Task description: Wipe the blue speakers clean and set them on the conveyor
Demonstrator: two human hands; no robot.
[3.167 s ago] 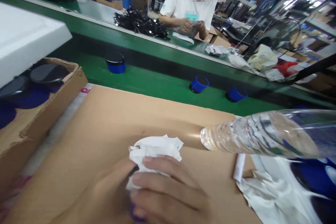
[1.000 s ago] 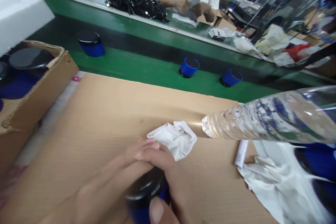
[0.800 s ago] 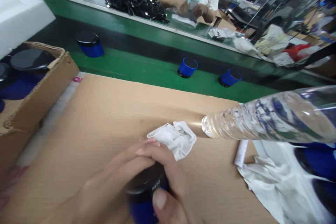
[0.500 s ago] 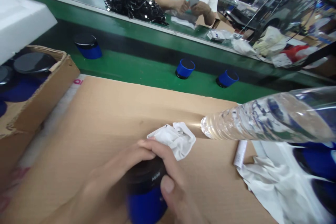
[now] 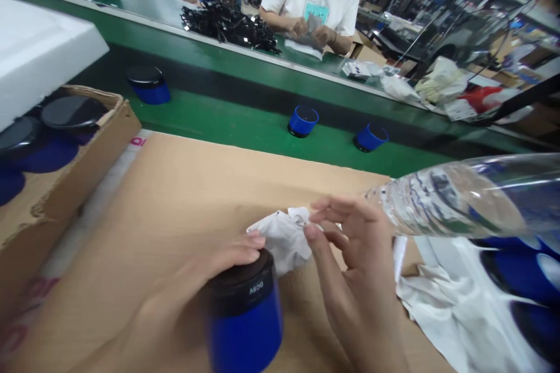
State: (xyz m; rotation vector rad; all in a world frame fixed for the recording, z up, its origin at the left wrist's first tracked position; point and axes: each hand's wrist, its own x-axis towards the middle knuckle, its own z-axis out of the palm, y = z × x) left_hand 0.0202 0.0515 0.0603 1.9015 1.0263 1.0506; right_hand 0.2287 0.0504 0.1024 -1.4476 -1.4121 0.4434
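Down low, the left hand [image 5: 192,285] has a closed grip around one blue speaker [image 5: 244,317] with a black top, held just above the cardboard sheet [image 5: 184,186] on the tabletop. Its fingertips rest on the black rim. The right hand [image 5: 354,268] is loosely open, fingers [image 5: 326,218] touching one crumpled white cloth [image 5: 282,236] just beside the speaker. Three more blue speakers [image 5: 303,121] sit on the green belt [image 5: 227,122]. One clear bottle [image 5: 459,198] lies at the right.
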